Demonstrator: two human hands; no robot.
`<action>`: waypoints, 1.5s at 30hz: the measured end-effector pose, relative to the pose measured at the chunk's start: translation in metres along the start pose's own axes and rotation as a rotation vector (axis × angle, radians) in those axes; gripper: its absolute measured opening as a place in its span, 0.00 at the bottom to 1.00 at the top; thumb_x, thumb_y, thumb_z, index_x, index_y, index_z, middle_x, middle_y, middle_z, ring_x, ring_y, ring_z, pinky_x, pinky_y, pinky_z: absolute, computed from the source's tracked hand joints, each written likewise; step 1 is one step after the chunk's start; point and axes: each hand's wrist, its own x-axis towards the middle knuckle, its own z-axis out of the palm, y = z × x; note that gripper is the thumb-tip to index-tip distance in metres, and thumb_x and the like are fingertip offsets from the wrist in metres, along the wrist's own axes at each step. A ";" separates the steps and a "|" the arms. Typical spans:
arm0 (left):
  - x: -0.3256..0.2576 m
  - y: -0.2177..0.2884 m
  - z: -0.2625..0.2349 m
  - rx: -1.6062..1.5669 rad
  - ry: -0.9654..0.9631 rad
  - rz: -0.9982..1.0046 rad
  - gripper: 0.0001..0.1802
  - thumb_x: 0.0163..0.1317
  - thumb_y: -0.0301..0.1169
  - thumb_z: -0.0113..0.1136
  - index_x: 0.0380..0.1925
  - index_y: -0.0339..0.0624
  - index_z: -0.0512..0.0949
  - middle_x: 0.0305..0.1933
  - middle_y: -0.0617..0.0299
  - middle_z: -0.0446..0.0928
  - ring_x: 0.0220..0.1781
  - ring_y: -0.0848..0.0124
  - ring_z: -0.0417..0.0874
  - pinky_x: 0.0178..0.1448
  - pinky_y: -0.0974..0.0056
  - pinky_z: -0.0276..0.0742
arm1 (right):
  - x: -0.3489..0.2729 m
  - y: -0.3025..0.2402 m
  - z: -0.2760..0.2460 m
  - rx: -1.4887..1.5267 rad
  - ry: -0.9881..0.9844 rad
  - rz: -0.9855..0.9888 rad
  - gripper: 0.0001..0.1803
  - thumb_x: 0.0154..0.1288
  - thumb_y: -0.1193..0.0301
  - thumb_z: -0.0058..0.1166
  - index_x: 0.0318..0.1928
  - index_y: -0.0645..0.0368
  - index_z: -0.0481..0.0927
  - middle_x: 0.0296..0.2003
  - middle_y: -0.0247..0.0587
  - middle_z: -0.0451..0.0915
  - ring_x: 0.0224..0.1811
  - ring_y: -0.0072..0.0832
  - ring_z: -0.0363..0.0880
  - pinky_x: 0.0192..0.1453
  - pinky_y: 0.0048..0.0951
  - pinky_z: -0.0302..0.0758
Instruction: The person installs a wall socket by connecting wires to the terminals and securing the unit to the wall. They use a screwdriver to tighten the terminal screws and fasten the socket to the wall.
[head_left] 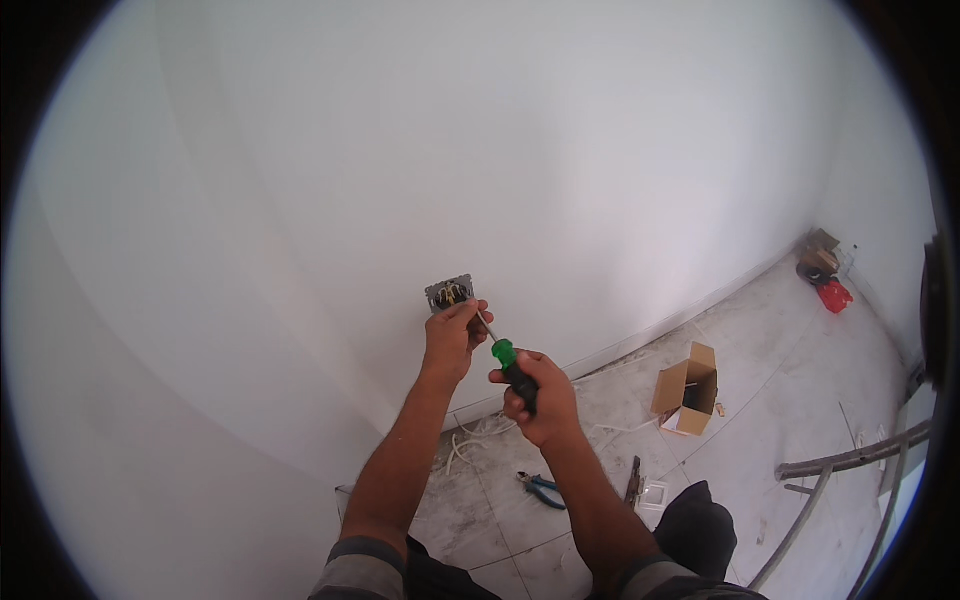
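An electrical wall socket with a grey metal mounting frame sits at the white wall, its cover off and its inner parts bare. My right hand is wrapped round the green and black handle of a screwdriver. The shaft slants up and left towards the socket's lower right side. Just below the socket, my left hand has its fingers pinched together beside the screwdriver's tip. Those fingers hide the tip and whatever they may hold.
On the dusty tiled floor lie blue-handled pliers, white cable, a clear white square piece and an open cardboard box. A metal ladder stands at right. A red bag lies in the far corner.
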 end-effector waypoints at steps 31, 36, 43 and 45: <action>-0.009 0.020 -0.045 0.232 -0.022 0.049 0.14 0.74 0.37 0.59 0.44 0.36 0.85 0.30 0.63 0.83 0.27 0.80 0.78 0.34 0.71 0.76 | 0.007 0.081 0.006 -0.767 0.104 -0.669 0.20 0.72 0.66 0.61 0.58 0.65 0.77 0.35 0.34 0.80 0.35 0.18 0.73 0.41 0.24 0.73; -0.008 0.018 -0.044 0.240 -0.051 0.087 0.15 0.75 0.38 0.59 0.45 0.36 0.85 0.30 0.64 0.83 0.27 0.80 0.77 0.35 0.71 0.76 | 0.005 0.080 0.007 -0.750 0.100 -0.641 0.21 0.72 0.67 0.61 0.58 0.66 0.76 0.35 0.35 0.80 0.36 0.19 0.74 0.42 0.25 0.74; -0.006 0.012 -0.050 0.163 -0.065 0.048 0.17 0.76 0.38 0.56 0.46 0.35 0.84 0.31 0.63 0.83 0.27 0.79 0.78 0.35 0.71 0.76 | -0.009 0.076 0.015 -0.992 0.107 -0.886 0.25 0.68 0.72 0.61 0.63 0.67 0.74 0.42 0.49 0.80 0.42 0.36 0.81 0.50 0.35 0.79; -0.005 0.013 -0.053 0.087 -0.086 0.017 0.17 0.77 0.38 0.56 0.47 0.35 0.84 0.32 0.63 0.82 0.28 0.79 0.78 0.35 0.71 0.76 | -0.018 0.071 0.022 -1.067 0.094 -0.952 0.27 0.67 0.74 0.60 0.64 0.67 0.73 0.46 0.54 0.79 0.45 0.44 0.81 0.52 0.39 0.79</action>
